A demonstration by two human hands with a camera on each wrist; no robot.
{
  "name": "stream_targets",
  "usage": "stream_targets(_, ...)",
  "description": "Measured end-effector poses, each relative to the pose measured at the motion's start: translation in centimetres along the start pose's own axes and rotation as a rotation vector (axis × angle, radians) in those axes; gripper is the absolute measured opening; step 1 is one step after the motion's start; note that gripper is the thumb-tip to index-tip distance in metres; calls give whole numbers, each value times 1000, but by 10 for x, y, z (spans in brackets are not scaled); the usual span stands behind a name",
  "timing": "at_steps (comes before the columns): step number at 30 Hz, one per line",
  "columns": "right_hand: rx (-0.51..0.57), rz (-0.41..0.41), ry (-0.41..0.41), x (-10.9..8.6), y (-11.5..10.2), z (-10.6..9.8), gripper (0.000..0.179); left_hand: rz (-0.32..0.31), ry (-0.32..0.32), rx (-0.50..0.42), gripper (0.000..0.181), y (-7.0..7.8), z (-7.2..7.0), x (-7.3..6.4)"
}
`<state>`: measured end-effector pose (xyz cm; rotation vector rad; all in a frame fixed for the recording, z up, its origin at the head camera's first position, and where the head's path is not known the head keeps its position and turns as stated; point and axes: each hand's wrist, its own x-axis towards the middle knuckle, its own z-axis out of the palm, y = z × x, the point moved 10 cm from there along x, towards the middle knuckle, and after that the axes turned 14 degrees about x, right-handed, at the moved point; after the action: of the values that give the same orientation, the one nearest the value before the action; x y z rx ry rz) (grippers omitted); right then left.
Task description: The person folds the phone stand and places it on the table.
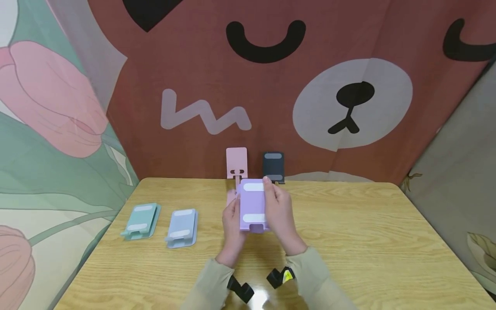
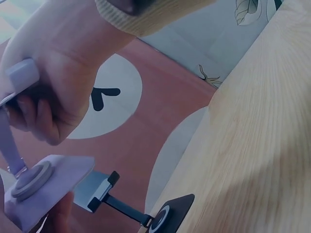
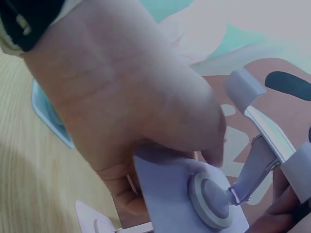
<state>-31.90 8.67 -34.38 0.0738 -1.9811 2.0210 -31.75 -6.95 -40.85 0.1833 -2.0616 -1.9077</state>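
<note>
Both hands hold a purple folding phone stand [image 1: 253, 202] above the middle of the table. In the head view its plate with two white pads faces the person. My right hand [image 1: 281, 212] grips the plate's right edge, thumb on the front. On the other side, my left hand [image 1: 233, 228] holds the stand from below left. The left wrist view shows the stand's square base [image 2: 58, 187], with a round disc, unfolded from its arm. In the right wrist view, the left hand [image 3: 131, 92] pinches the edge of that base [image 3: 163, 187].
Behind the hands stand a pink phone stand [image 1: 236, 161] and a black phone stand [image 1: 273, 167], both unfolded. A folded teal stand [image 1: 142, 219] and a folded light blue stand [image 1: 184, 226] lie at left on the wooden table [image 1: 368, 241]. A bear-print cloth [image 1: 193, 64] hangs behind.
</note>
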Motion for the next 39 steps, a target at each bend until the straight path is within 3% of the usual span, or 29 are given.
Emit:
stream_targets(4, -22, 1, 10, 4, -1, -4, 61, -30, -66, 97, 60, 0, 2, 1)
stream_targets(9, -27, -4, 13, 9, -3, -10, 58, 11, -211, 182, 77, 12, 12, 0)
stream_targets(14, -18, -6, 24, 13, -3, -16, 56, 68, -296, 240, 67, 19, 18, -1)
stream_targets(18, -27, -52, 25, 15, -5, -18, 54, 8, -348, 202, 61, 13, 23, -3)
stream_targets(22, -29, -92, 15, 15, -7, -17, 52, -57, -357, 173, 70, 8, 25, -5)
stream_targets(27, -23, -107, 3, 14, -9, -16, 51, -88, -349, 171, 74, 5, 26, -7)
stream_targets(34, -9, -90, -21, 14, -6, -17, 40, -68, -339, 167, 73, 6, 25, -7)
stream_targets(39, -32, 3, -38, 13, 8, -20, 42, -43, -329, 153, 71, 10, 23, -7)
